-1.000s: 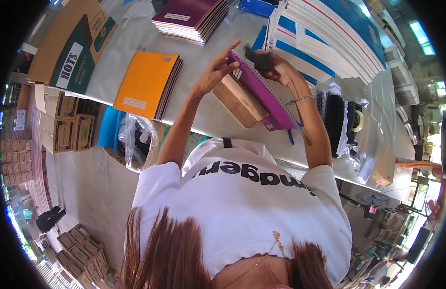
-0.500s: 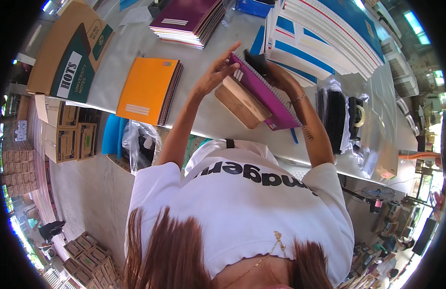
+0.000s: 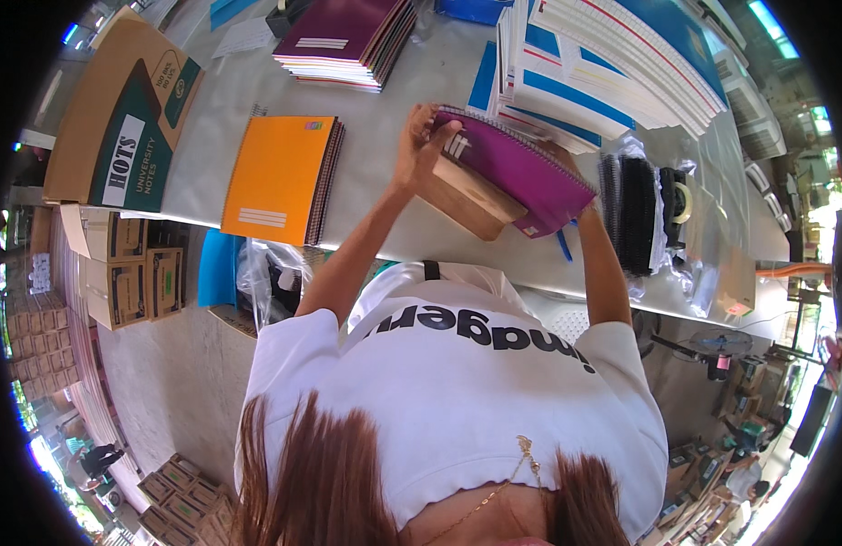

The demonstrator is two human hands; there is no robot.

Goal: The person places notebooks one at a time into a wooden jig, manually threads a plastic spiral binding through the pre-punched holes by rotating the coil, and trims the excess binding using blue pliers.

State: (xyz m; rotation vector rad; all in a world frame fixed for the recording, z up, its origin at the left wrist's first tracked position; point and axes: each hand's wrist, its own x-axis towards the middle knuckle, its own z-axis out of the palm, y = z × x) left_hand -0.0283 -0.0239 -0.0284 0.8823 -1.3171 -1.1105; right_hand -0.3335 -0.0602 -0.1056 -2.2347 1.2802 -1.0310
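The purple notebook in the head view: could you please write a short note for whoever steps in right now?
Left hand: grips the top edge of the purple notebook.
Right hand: hidden behind the notebook, seems to hold its far side.
Notebook is tilted above a wooden block on the grey table.
Done: orange stack and maroon stack lie sorted.
Left: the purple one is not yet set down.
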